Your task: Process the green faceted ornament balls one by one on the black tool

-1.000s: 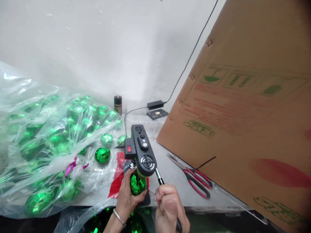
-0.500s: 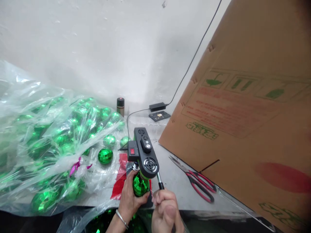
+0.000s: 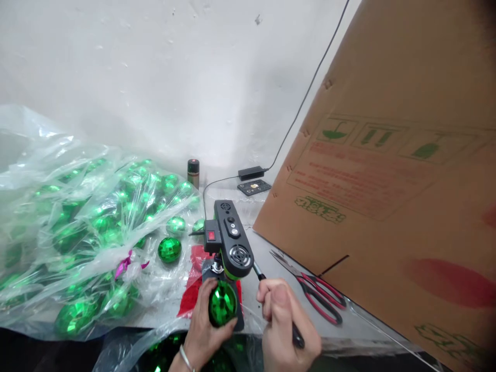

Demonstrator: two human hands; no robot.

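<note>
My left hand grips a shiny green faceted ball on the base under the head of a small black press machine with a red switch. My right hand is closed round the machine's black lever handle, which slants down to the right from the machine head. A bracelet shows on my left wrist.
A big clear plastic bag full of green balls fills the left side. One loose green ball lies by it. Red-handled scissors lie to the right. A large cardboard box stands tilted at right. A small can, a power adapter and a remote sit near the wall.
My right hand has swung the lever handle out to the right and lower. The green ball in my left hand now sits slightly lower and faces the camera more.
</note>
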